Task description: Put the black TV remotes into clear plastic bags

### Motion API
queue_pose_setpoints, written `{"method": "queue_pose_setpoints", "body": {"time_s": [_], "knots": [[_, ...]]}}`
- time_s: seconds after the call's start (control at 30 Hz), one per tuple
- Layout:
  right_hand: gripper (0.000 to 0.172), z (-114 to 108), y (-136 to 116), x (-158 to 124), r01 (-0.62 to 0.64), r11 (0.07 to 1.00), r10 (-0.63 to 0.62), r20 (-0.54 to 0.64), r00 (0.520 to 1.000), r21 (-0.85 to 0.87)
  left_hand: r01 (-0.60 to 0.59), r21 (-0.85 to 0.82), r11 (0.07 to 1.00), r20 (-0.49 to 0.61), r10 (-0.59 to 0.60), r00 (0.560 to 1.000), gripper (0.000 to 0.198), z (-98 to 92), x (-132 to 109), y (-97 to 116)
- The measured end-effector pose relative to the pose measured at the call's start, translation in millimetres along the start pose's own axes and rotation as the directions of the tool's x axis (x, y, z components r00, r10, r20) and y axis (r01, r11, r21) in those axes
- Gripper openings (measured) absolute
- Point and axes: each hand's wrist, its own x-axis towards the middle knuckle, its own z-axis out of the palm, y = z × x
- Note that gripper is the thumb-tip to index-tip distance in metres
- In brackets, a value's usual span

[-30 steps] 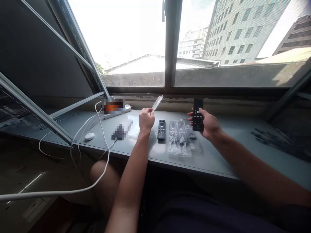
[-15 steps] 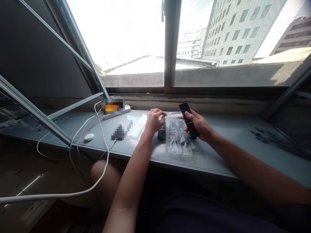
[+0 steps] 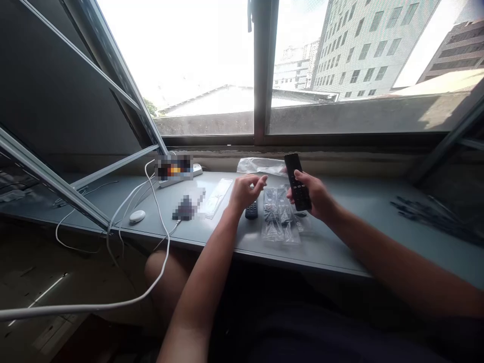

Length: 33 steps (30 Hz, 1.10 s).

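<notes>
My right hand [image 3: 315, 194] grips a black remote control [image 3: 298, 184], tilted up with its buttons towards me and my thumb on its face. To the left, my left hand [image 3: 247, 191] hovers over the desk, fingers bent and thumb apart, with nothing visible in them. Just beneath it lies another black remote with number keys [image 3: 251, 210], its upper part hidden by the hand. Several clear bags with dark remotes [image 3: 280, 217] lie side by side between my arms. Behind my left hand, a crumpled clear plastic bag [image 3: 260, 165] lies near the wall.
On the grey desk [image 3: 351, 237] lie a white packet [image 3: 219, 197], a round white object [image 3: 137, 216] and a white power strip [image 3: 197, 170]. A white cable [image 3: 161, 222] loops over the front edge. Dark items [image 3: 427, 217] lie at far right; a metal frame [image 3: 117, 166] stands left.
The clear bag, earlier between my hands, now lies further back and left, spread wider. My left hand has shifted slightly right. The remote in my right hand has moved slightly up and stands more upright.
</notes>
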Motion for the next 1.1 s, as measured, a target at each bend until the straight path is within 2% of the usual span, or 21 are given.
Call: {"method": "queue_pose_setpoints", "body": {"time_s": [0.07,0.13,0.23,0.3,0.37,0.43,0.57,0.67,0.83,1.0,1.1], "knots": [[0.059,0,1,-1,0.013,1.0,-0.013,0.044,0.999,0.002,0.035,-0.067,0.997,0.109,-0.027,0.994,0.053,3.7,-1,2],[0.063,2,2,-3,0.005,1.0,-0.004,0.103,0.995,-0.005,0.043,-0.108,0.993,0.151,-0.026,0.988,0.051,7.6,-2,3],[0.067,5,5,-5,-0.038,0.998,0.048,0.208,0.977,-0.047,0.132,-0.238,0.962,0.148,-0.099,0.984,0.053,12.3,-1,4],[0.068,7,6,-6,-0.06,0.996,0.076,0.253,0.964,-0.073,0.247,-0.417,0.874,0.12,-0.217,0.969,0.05,14.0,2,2],[0.067,8,6,-6,-0.067,0.995,0.084,0.263,0.961,-0.073,0.326,-0.608,0.724,0.095,-0.341,0.935,0.043,13.7,5,-2],[0.063,9,5,-5,-0.077,0.995,0.089,0.242,0.966,-0.06,0.358,-0.722,0.593,0.067,-0.455,0.888,0.038,11.2,9,-6],[0.044,10,0,-4,-0.099,0.995,0.099,0.154,0.983,-0.006,0.391,-0.787,0.477,0.009,-0.625,0.781,0.035,3.4,13,-11],[0.042,10,0,-3,-0.128,0.991,0.121,0.152,0.981,0.037,0.388,-0.805,0.449,0.017,-0.636,0.771,0.038,0.5,12,-10],[0.038,7,6,-2,-0.214,0.977,0.21,0.198,0.958,-0.001,0.407,-0.815,0.411,0.066,-0.633,0.772,0.041,-0.1,11,-7],[0.031,11,2,-3,-0.202,0.979,0.196,0.187,0.963,0.014,0.466,-0.811,0.355,0.175,-0.612,0.771,0.037,-2.1,12,-1],[0.031,14,-2,-5,-0.198,0.98,0.193,0.171,0.966,0.012,0.516,-0.799,0.309,0.256,-0.602,0.756,0.038,-3.9,12,1]]}}
